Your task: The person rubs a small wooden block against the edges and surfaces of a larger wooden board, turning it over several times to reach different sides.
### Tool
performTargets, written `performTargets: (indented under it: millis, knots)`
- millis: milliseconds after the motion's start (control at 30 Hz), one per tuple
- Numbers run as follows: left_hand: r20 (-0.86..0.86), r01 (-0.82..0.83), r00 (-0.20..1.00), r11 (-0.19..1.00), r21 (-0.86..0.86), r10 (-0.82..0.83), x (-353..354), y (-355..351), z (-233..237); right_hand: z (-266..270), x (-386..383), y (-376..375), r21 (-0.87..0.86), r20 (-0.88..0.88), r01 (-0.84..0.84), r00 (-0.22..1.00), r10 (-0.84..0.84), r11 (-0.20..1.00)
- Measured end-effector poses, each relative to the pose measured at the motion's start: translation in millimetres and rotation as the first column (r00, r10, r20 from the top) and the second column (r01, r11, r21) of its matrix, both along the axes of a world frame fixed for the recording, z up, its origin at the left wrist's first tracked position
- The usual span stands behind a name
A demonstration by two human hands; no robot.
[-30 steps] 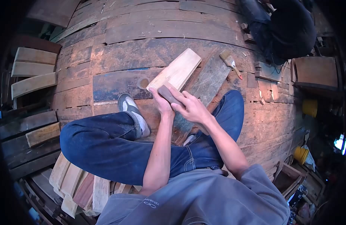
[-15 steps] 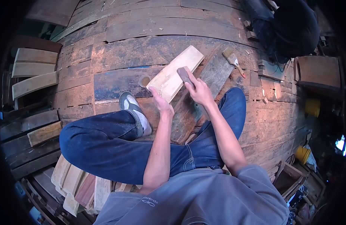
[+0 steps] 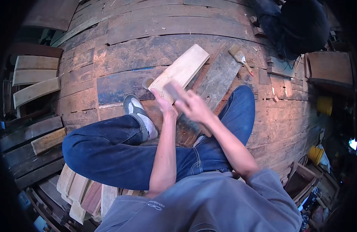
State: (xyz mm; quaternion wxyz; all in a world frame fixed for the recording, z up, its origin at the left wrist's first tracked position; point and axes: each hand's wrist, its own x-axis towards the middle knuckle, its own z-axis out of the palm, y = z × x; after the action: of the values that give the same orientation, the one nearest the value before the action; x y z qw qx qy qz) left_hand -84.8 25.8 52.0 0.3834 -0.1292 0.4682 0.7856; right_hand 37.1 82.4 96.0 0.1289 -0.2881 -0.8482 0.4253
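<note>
Board [image 3: 186,65]: pale wood, in front of the person. Its long way runs from the left hand [image 3: 165,103], at the near end, out ahead and to the right.
Left hand: holding the near end of the board. Some fingers are hidden.
Right hand [image 3: 196,106]: curled around a brown block [image 3: 174,91]. It looks blurry.
Block: above the near end, long way turned across the board. I cannot tell if they touch.
Nearer hand: the left, right on the wood. Most of the board lies ahead of both hands.
Plank [image 3: 221,79]: long, gray and worn, on the floor [image 3: 134,54] to the right of the board, and running much the same way.
Brush [image 3: 241,60]: by the plank's far end, handle pointing right and back toward the person.
Cup [image 3: 148,83]: small, just left of the board's near end.
Floor: old wood with dusty bits on it.
Room: wood pieces [image 3: 36,75] at left, a wood pile [image 3: 76,189] by the left leg, a second person [image 3: 302,31] in dark clothes far right, and a yellow bucket [image 3: 324,105] at right.
</note>
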Motion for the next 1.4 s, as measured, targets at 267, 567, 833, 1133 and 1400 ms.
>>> performTargets:
  millis: [267,567,833,1133,1400]
  knots:
    - [-0.096,0.036,0.995,0.999,-0.017,-0.038,1.8,-0.6,-0.5,-40.1,6.4,69.8,-0.046,0.284,0.149,0.950,-0.130,0.988]
    - [-0.006,0.042,0.999,0.999,0.023,-0.041,8.6,10.7,13.8,-3.8,-0.3,56.9,-0.060,0.239,0.027,0.971,-0.012,0.998]
    - [-0.086,0.075,0.993,0.988,-0.135,-0.087,16.6,19.3,27.7,-1.5,10.2,34.4,-0.093,0.117,-0.137,0.982,0.147,0.986]
    - [-0.156,-0.013,0.988,0.989,-0.147,-0.010,16.9,22.5,17.4,33.9,77.8,8.1,-0.111,0.321,-0.057,0.943,0.091,0.992]
    - [0.052,-0.117,0.992,0.992,-0.044,0.119,4.2,12.5,-8.3,11.5,6.5,24.6,-0.002,0.252,-0.081,0.964,0.079,0.997]
